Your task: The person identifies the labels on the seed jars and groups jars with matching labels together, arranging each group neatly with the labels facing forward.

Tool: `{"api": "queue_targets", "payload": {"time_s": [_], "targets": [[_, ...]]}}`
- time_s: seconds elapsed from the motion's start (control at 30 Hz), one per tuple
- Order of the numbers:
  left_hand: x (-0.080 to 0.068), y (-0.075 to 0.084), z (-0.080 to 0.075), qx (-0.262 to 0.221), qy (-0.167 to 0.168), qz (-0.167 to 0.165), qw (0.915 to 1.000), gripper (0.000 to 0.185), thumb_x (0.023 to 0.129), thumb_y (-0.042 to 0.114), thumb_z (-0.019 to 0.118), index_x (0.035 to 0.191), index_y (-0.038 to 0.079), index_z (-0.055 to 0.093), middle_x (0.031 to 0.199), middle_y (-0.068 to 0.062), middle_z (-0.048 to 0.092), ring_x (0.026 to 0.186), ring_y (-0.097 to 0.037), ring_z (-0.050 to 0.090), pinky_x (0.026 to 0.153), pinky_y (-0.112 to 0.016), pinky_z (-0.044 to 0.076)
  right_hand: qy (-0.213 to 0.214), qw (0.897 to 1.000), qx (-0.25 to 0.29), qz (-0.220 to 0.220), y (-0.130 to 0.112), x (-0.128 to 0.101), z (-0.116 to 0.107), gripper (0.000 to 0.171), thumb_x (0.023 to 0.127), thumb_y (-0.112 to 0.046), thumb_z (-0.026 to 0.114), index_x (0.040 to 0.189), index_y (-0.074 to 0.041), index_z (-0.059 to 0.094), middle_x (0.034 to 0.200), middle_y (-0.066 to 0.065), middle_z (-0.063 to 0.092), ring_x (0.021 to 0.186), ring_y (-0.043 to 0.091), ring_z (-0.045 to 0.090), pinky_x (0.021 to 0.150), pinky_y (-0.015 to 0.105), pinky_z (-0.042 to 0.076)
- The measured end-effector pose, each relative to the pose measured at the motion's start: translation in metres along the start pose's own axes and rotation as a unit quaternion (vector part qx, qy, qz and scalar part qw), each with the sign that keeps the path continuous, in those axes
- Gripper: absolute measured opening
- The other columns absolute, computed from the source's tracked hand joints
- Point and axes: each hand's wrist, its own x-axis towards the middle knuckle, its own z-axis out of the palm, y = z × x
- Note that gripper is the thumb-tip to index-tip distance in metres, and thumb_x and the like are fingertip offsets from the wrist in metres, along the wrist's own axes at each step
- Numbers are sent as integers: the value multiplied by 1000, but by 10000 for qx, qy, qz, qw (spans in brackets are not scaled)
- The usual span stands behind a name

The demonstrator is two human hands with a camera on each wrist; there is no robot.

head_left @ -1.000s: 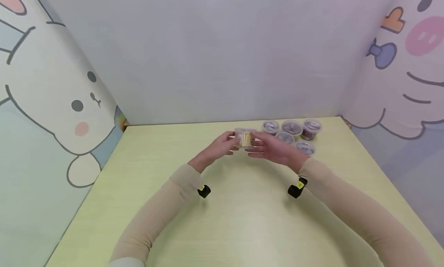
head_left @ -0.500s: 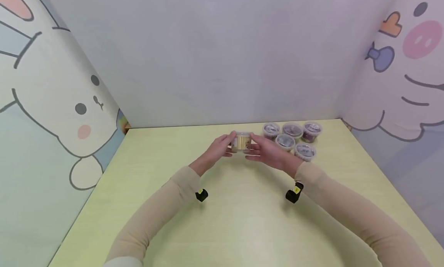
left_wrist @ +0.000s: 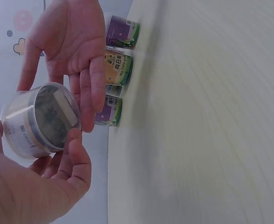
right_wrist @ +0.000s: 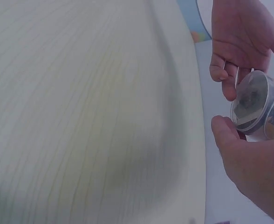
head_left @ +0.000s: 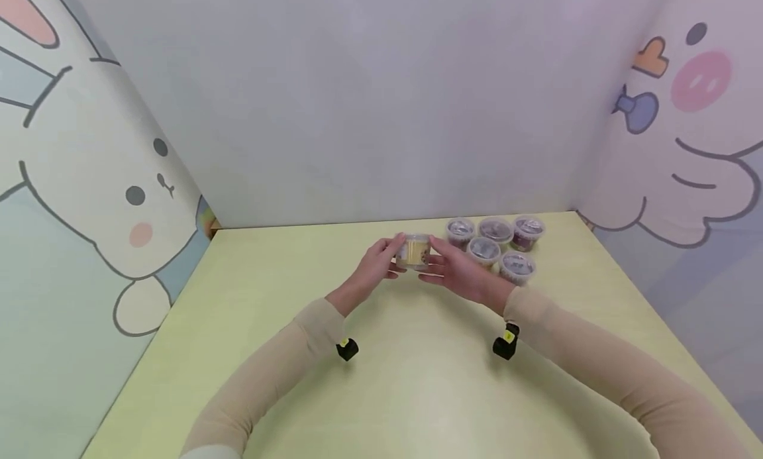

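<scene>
Pale-green desk [head_left: 417, 379]: one clear lidded cup [head_left: 414, 252] is gripped by fingers of left hand [head_left: 375, 268] and right hand [head_left: 460, 272]; five cups [head_left: 495, 246] are grouped far right.

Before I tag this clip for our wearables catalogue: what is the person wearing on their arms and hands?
Both arms wear long, close-fitting beige sleeves that reach the wrists. The left hand and right hand are bare, with no gloves visible. Under each wrist sits a small black device with a yellow marking: the left wrist device and the right wrist device. No cables show.
</scene>
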Motion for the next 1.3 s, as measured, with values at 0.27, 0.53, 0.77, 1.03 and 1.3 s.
{"api": "queue_targets", "payload": {"time_s": [0.27,0.53,0.77,1.03,1.3], "targets": [[-1,-8,-6,-77,-24,36,10000,74,97,72,46,132,7,55,116,-11,64,94,-25,68,84,-40,55,19,10000,-9,-5,1,1,3,61,109,-48,42,154,-10,27,153,25,37,140,41,41,112,51,37],[-2,-6,-12,90,-149,123,9998,71,99,68,45,131,5,55,117,-11,63,94,-25,68,85,-42,55,2,9999,-117,-40,1,3,7,61,110,-47,39,155,-8,26,152,25,38,137,42,44,111,52,38],[1,1,-16,280,-165,130,9994,71,99,69,44,131,7,56,117,-10,64,92,-24,68,85,-42,55,-78,9998,-149,-113,-1,5,8,59,110,-47,38,152,-6,33,150,23,40,138,43,42,111,52,39],[0,6,-16,629,-561,136,9963,77,96,74,45,135,8,55,118,-10,64,98,-25,67,93,-55,51,-173,9988,-366,-272,-8,1,13,55,111,-39,39,153,-4,33,143,20,43,133,39,47,114,55,34],[-1,4,-17,429,-710,307,9961,74,102,69,32,139,8,53,119,-11,64,99,-27,66,85,-45,52,-142,9989,-273,-340,-10,2,19,58,110,-38,43,154,-2,32,142,18,45,132,35,46,113,60,32]]}}
